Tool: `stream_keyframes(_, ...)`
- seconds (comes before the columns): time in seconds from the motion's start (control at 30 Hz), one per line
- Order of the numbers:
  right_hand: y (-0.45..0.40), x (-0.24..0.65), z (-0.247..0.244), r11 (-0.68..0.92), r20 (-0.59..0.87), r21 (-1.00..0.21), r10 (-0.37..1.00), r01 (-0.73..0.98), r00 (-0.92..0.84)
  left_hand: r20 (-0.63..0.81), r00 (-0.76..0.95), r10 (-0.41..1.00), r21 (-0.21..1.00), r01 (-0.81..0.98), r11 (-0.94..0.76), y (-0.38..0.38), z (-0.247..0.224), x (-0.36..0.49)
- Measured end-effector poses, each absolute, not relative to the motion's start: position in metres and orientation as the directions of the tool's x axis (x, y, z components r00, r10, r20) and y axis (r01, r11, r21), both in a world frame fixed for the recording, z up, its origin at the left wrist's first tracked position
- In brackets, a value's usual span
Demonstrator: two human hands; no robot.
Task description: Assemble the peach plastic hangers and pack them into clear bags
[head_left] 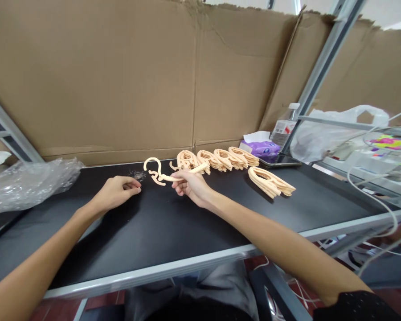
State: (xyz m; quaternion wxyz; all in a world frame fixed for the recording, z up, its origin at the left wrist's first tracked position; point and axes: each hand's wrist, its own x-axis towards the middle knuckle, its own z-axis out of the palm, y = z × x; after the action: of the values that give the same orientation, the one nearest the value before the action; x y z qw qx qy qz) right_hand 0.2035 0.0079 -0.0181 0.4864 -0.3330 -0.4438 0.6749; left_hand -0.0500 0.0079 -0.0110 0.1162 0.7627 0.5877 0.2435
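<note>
My right hand (pixel 195 187) is closed around a cream-coloured folding hanger (pixel 167 178), held just above the black tabletop. The hanger's curved hook (pixel 150 161) points up and to the left, and part of its body is covered by my fingers. To the left of the hook, my left hand (pixel 116 192) hovers low over the table, thumb and fingers bent together in a pinch. Whatever sits between those fingertips, if anything, is hidden. Small pale scraps (pixel 137 174) lie just beyond the left fingertips.
Several stacks of similar hangers (pixel 223 159) line the back, and another stack (pixel 269 182) lies to the right. A purple tissue pack (pixel 260 148), a bottle (pixel 284 129) and a dark tablet (pixel 280 160) stand back right. Clear plastic wrap (pixel 33 183) lies left. Cardboard (pixel 120 80) walls the back.
</note>
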Motion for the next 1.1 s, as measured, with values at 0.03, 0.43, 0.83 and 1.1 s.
stream_keyframes(0.03,0.009,0.203,-0.019,-0.134,-0.018,-0.924,0.951,-0.358,-0.308,0.239,0.215,0.947,0.509,0.803,-0.31,0.006,-0.01,-0.047)
stream_keyframes(0.43,0.003,0.2,-0.016,-0.295,-0.11,-0.893,0.876,-0.34,-0.47,0.262,0.404,0.876,0.7,0.545,-0.461,-0.008,-0.01,-0.019)
stream_keyframes(0.83,-0.006,0.193,-0.02,-0.192,-0.075,-0.972,0.795,-0.133,-0.602,0.373,0.246,0.894,0.901,0.135,-0.413,-0.017,0.008,-0.015)
stream_keyframes(1.1,-0.025,0.183,-0.034,0.848,0.574,-0.294,0.525,0.441,-0.628,0.942,-0.106,0.318,0.283,0.762,-0.583,-0.021,0.023,-0.041)
